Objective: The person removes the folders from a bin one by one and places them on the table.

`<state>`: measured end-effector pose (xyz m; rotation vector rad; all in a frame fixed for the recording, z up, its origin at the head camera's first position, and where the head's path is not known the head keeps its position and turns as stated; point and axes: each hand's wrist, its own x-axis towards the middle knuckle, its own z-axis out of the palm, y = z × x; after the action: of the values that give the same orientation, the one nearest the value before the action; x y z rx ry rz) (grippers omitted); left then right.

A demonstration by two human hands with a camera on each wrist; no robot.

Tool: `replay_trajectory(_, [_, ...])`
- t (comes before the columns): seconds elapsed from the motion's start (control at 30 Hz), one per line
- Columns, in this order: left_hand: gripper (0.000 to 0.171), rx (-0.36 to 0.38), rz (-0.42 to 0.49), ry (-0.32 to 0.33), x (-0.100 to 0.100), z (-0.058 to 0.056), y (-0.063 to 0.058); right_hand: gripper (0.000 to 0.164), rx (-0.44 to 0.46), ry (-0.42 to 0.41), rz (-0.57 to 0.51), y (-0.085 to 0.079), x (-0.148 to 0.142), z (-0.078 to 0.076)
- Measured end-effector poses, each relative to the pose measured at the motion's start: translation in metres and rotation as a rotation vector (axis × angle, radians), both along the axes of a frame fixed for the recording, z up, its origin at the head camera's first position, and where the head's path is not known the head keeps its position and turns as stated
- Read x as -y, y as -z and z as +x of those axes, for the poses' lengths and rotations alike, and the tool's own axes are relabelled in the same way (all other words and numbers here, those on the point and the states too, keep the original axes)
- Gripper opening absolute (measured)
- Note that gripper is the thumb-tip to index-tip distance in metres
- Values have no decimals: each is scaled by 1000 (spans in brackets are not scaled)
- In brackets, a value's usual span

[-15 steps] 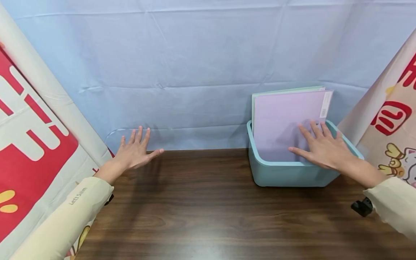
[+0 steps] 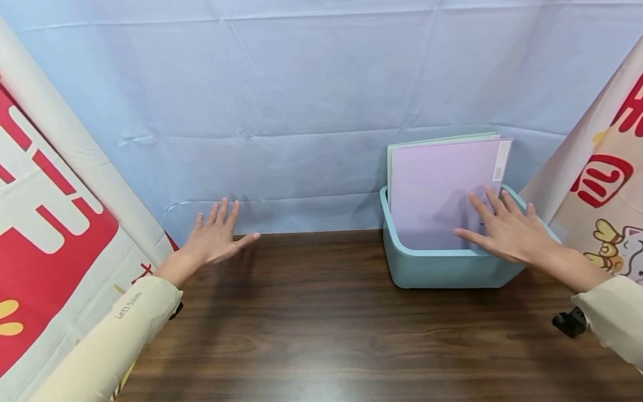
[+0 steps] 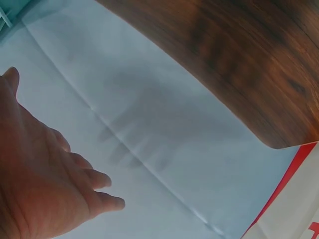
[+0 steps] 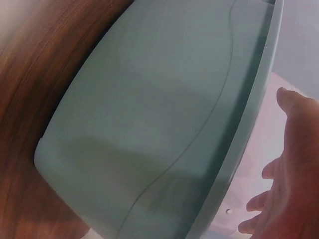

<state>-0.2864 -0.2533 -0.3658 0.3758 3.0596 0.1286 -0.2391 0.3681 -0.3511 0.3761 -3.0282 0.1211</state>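
A blue-green plastic bin (image 2: pixel 447 271) stands on the right of the wooden table. Upright inside it leans a pale purple folder (image 2: pixel 437 184) with a white barcode label at its upper right corner. Behind that, the edge of a pale green folder (image 2: pixel 452 138) shows. My right hand (image 2: pixel 514 231) hovers over the bin's front right rim, fingers spread in front of the purple folder, holding nothing. Over the table's far left edge my left hand (image 2: pixel 213 240) is spread in the air, also holding nothing; the left wrist view shows its shadow on the cloth.
A light blue cloth (image 2: pixel 301 111) hangs behind the table (image 2: pixel 321 318). Printed red and white fabric (image 2: pixel 60 234) hangs at the left, and a cream printed cloth (image 2: pixel 608 184) closes in the right side beside the bin.
Both hands have shifted slightly to the right, fingers still spread. The bin and folders stay in place.
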Motion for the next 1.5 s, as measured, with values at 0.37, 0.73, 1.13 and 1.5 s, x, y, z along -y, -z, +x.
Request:
replay_trajectory(0.37, [110, -45, 7, 63, -15, -3, 2, 103, 12, 8, -10, 4, -14, 2])
replay_trajectory(0.73, [107, -67, 13, 132, -36, -10, 7, 102, 63, 17, -35, 4, -29, 3])
replay_trajectory(1.13, [105, -67, 28, 181, -60, -13, 18, 101, 62, 38, -36, 5, -49, -2])
replay_trajectory(1.5, [106, -74, 46, 227, -78, -14, 19, 102, 104, 75, -7, 4, -69, -8])
